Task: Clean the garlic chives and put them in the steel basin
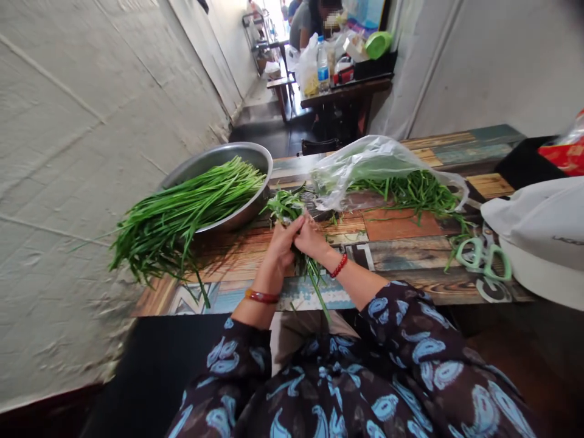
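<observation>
My left hand (pixel 283 244) and my right hand (pixel 312 236) meet over the front middle of the table, with fingers closed. A small bunch of garlic chives (pixel 316 281) passes under my right hand and sticks out toward me. Just beyond my fingertips lies a heap of chive scraps (pixel 286 204); the fingertips are partly hidden. To the left, a metal basin (pixel 249 150) holds a large bundle of long garlic chives (pixel 191 207), its leaves hanging over the rim. On the right, more chives (pixel 417 190) lie partly inside a clear plastic bag (pixel 371 155).
Green-handled scissors (pixel 484 258) lie at the right of the patchwork wood table (pixel 406 255), beside a white cap (pixel 538 237). A wall (pixel 68 182) runs close on the left. Farther back, a second table (pixel 351 91) bears a water bottle (pixel 323 66), and a person (pixel 306 27) sits behind.
</observation>
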A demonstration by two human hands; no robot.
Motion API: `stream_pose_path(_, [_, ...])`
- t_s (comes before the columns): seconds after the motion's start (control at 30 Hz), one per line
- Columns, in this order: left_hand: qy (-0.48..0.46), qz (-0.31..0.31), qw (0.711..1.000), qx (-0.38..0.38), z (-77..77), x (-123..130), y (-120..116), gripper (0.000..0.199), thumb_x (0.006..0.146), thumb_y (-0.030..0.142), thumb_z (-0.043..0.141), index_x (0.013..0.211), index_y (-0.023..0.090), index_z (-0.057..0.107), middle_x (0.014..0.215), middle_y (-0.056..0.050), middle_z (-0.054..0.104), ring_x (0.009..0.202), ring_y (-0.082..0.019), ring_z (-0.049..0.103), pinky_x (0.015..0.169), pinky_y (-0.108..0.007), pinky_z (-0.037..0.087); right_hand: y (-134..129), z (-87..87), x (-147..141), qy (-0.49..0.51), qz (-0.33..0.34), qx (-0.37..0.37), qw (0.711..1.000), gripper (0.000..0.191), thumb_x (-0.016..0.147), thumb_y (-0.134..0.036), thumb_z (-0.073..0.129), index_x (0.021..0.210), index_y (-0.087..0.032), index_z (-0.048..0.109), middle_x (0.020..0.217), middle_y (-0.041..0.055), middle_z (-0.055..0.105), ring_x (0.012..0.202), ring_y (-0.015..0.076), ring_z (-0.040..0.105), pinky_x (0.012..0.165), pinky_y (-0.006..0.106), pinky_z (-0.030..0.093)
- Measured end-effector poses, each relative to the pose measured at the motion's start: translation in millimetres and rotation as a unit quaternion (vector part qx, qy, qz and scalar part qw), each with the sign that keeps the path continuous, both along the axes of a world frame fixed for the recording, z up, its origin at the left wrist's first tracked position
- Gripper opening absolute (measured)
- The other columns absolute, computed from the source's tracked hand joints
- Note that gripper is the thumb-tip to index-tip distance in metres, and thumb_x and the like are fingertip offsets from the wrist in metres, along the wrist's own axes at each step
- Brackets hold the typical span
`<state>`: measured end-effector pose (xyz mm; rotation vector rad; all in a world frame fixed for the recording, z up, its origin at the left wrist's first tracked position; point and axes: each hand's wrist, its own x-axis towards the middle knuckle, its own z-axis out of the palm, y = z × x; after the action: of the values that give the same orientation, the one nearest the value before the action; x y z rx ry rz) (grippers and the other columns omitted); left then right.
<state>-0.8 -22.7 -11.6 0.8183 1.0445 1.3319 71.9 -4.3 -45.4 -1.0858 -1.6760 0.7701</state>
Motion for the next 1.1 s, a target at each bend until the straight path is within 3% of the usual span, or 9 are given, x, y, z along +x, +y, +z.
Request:
stream_pose_path(0.17, [-0.051, 0.089, 0.995, -0.003, -6.1, -22, 12, 0.048, 0.055, 0.033, 0.089, 0.096, 0.016, 0.07, 0.09, -0.004, 0.076, 0.082, -0.02, 0.073, 0.083, -0.034, 0.058, -14, 0.8, -7, -0.092, 0.064, 0.039, 0.993, 0.076, 0.083, -0.017, 0.057, 0.154, -0.002, 0.033, 0.16, 0.025, 0.036, 0.152, 0.0325, 0.032, 0.126, 0.052, 0.027])
stream_pose_path(0.33, [0.028, 0.205, 0.978, 0.039, -10.0, -28, 17, 0.045, 0.05, 0.027, 0.087, 0.088, 0.017, 0.065, 0.08, 0.002, 0.072, 0.071, -0.013, 0.068, 0.075, -0.026, 0.053, -10, 14.2, 11, -0.122, 0.104, 0.033, 0.987, 0.063, 0.083, -0.024, 0.065, 0.144, -0.01, 0.053, 0.155, 0.0203, 0.048, 0.144, 0.0327, 0.045, 0.12, 0.054, 0.035])
stream_pose_path(0.43, [0.04, 0.196, 0.979, 0.023, -6.0, -29, 10, 0.044, 0.05, 0.028, 0.086, 0.085, 0.016, 0.063, 0.075, 0.002, 0.07, 0.06, -0.011, 0.064, 0.063, -0.025, 0.051, 7, 21.6, 34, -0.041, 0.079, 0.019, 0.996, 0.031, 0.091, -0.035, 0.059, 0.115, -0.021, 0.072, 0.13, 0.0116, 0.07, 0.124, 0.0272, 0.063, 0.113, 0.047, 0.046])
stream_pose_path(0.57, [0.002, 0.173, 0.985, 0.003, 3.6, -24, -5, 0.037, 0.053, 0.025, 0.083, 0.081, 0.016, 0.06, 0.066, 0.003, 0.065, 0.049, -0.009, 0.056, 0.051, -0.022, 0.044, 24, 27.8, 53, 0.169, -0.001, -0.065, 0.983, 0.056, 0.093, -0.059, 0.05, 0.13, -0.018, 0.063, 0.136, 0.0143, 0.065, 0.126, 0.0267, 0.061, 0.114, 0.047, 0.044])
stream_pose_path(0.67, [-0.013, 0.181, 0.982, 0.051, 16.3, -18, -6, 0.032, 0.055, 0.021, 0.08, 0.076, 0.017, 0.057, 0.061, 0.005, 0.06, 0.048, -0.008, 0.052, 0.049, -0.022, 0.041, 14, 31.9, 48, 0.249, 0.142, -0.149, 0.946, 0.085, 0.084, -0.073, 0.056, 0.147, -0.018, 0.044, 0.146, 0.0154, 0.057, 0.134, 0.0267, 0.056, 0.117, 0.048, 0.043])
stream_pose_path(0.73, [-0.002, 0.214, 0.971, 0.108, 28.6, -17, 1, 0.029, 0.058, 0.021, 0.079, 0.075, 0.018, 0.055, 0.061, 0.005, 0.057, 0.05, -0.008, 0.051, 0.052, -0.023, 0.042, -2, 35.5, 38, 0.246, 0.251, -0.193, 0.916, 0.089, 0.073, -0.072, 0.071, 0.141, -0.018, 0.048, 0.131, 0.0136, 0.067, 0.123, 0.0264, 0.063, 0.11, 0.045, 0.05])
stream_pose_path(0.87, [0.063, 0.305, 0.93, 0.196, 54.3, -33, 17, 0.039, 0.063, 0.02, 0.081, 0.09, 0.021, 0.054, 0.072, 0.005, 0.059, 0.058, -0.01, 0.054, 0.061, -0.024, 0.046, -29, 42.0, 26, 0.187, 0.358, -0.285, 0.869, 0.049, 0.069, -0.06, 0.08, 0.09, -0.021, 0.058, 0.074, -0.0008, 0.065, 0.062, 0.0136, 0.062, 0.062, 0.029, 0.056])
stream_pose_path(0.97, [0.116, 0.293, 0.925, 0.215, 61.1, -53, 17, 0.047, 0.063, 0.017, 0.085, 0.098, 0.02, 0.054, 0.086, 0.0, 0.063, 0.078, -0.016, 0.063, 0.076, -0.029, 0.051, -24, 42.8, 28, 0.127, 0.312, -0.277, 0.9, 0.042, 0.079, -0.057, 0.067, 0.069, -0.022, 0.047, 0.056, -0.0072, 0.046, 0.044, 0.0069, 0.037, 0.044, 0.022, 0.035])
stream_pose_path(1.1, [0.255, 0.163, 0.923, 0.236, 47.3, -70, 6, 0.052, 0.054, 0.015, 0.09, 0.095, 0.018, 0.059, 0.091, -0.003, 0.065, 0.093, -0.022, 0.064, 0.091, -0.037, 0.051, 0, 35.0, 30, 0.033, 0.161, -0.104, 0.981, 0.028, 0.08, -0.038, 0.064, 0.06, -0.021, 0.053, 0.056, -0.0039, 0.05, 0.058, 0.0116, 0.046, 0.059, 0.026, 0.043])
